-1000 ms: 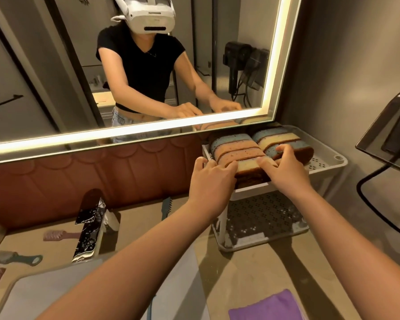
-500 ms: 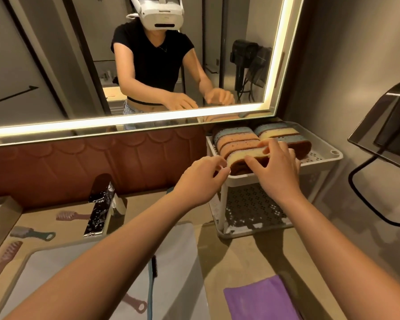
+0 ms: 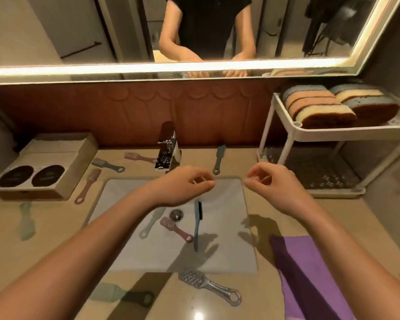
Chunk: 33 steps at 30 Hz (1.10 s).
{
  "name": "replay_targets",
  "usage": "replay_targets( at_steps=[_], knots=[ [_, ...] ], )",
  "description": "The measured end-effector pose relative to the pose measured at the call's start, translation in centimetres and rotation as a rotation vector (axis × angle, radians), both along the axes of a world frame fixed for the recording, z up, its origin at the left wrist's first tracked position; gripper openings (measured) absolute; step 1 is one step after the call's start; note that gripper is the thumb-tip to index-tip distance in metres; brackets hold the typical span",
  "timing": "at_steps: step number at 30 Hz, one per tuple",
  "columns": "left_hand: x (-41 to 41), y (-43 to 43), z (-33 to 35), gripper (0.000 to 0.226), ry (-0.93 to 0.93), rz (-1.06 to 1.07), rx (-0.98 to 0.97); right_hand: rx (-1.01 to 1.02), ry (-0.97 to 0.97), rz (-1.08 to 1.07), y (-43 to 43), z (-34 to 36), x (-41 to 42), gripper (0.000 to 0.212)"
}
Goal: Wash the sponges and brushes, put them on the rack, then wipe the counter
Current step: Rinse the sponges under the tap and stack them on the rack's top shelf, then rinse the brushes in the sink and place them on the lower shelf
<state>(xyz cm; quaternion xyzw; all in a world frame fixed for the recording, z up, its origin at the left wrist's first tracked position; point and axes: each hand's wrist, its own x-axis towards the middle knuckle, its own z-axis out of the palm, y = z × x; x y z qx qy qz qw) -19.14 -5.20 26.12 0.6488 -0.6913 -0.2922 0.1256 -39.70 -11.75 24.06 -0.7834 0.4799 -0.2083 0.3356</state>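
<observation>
Several sponges lie packed on the top shelf of the white rack at the right. My left hand and my right hand hover over the back of the white sink, fingers loosely curled, holding nothing. In the sink lie a blue brush, a pink brush and a pale green brush. More brushes lie on the counter: a grey one at the sink's front edge, a teal one by the faucet, pink ones at the left.
A chrome faucet stands behind the sink. A cardboard box sits at the left on the counter. A purple cloth lies at the front right. A mirror hangs above the backsplash.
Both hands left the sponges on the rack's top shelf and drew back left, over the sink. My view swung down and left onto the sink and counter.
</observation>
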Motion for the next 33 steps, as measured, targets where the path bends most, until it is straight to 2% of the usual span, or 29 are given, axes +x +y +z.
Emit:
replay_targets(
  at_steps=[10, 15, 18, 25, 33],
  knots=[
    [7.8, 10.5, -7.3, 0.03, -0.005, 0.27, 0.168, 0.204, 0.198, 0.155, 8.0, -10.3, 5.0, 0.017],
    [10.6, 16.8, -12.4, 0.037, 0.071, 0.482, 0.257, 0.199, 0.361, 0.16, 12.1, -14.8, 7.1, 0.049],
    [11.5, 20.0, -15.7, 0.043, 0.036, 0.613, 0.254, 0.157, 0.417, 0.13, 13.6, -16.4, 7.8, 0.053],
    [11.2, 23.8, -20.0, 0.06, -0.069, 0.708, 0.165, 0.207, 0.229, 0.009, 16.1, -19.7, 8.2, 0.052],
    [10.3, 24.0, -21.6, 0.055, -0.26, 0.741, 0.015, 0.143, 0.187, -0.053, 16.2, -21.0, 8.3, 0.039]
  ],
)
